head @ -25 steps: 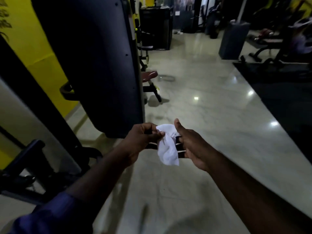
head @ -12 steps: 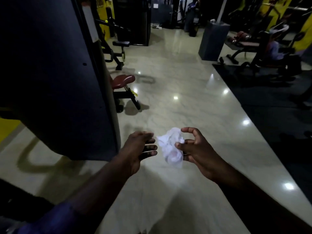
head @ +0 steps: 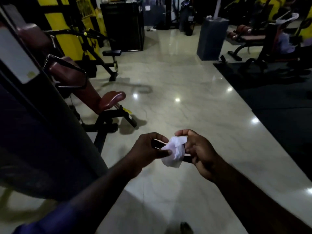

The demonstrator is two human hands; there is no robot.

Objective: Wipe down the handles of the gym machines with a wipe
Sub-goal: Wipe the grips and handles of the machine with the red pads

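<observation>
2 hands meet over the pale floor (head: pixel 185 81), with no handle under them. At the far left, a dark machine panel (head: pixel 42 132) and a maroon seat (head: pixel 113 98) stand well apart from them. The left hand (head: pixel 148 147) pinches the left edge of the white wipe (head: pixel 173 151) between thumb and curled fingers. The wipe hangs bunched between both hands. The right hand (head: pixel 200 149) curls round its other side, thumb above. The step looks like readying the wipe between machines. The next move likely calls for 1 hand to carry it to a handle.
</observation>
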